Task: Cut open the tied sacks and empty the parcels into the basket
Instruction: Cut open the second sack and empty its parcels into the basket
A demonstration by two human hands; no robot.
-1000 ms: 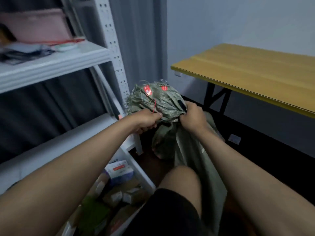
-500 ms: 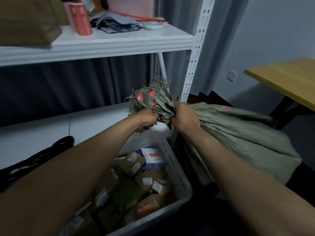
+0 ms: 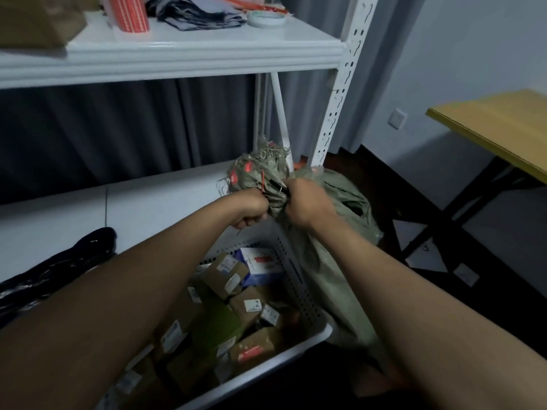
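Note:
A green woven sack (image 3: 334,202) leans against the right side of the white perforated basket (image 3: 296,347). Its frayed neck (image 3: 260,170) is bunched and bound with a red tie (image 3: 262,182), with red tags on it. My left hand (image 3: 251,211) grips the neck just below the tie. Opposite it, my right hand (image 3: 307,205) holds a small dark cutter (image 3: 275,182) whose tip lies at the tie. Several boxed parcels (image 3: 231,276) with labels lie in the basket.
A white metal rack (image 3: 340,99) stands right behind the sack. Its upper shelf (image 3: 177,48) carries a red roll (image 3: 130,13), folded cloth and tape. A black item (image 3: 59,267) lies on the lower shelf. A yellow table (image 3: 503,128) stands at the right.
The view has swung left and down, and the sack has come across from beside the table to the basket's edge. Both hands have stayed on the tied neck.

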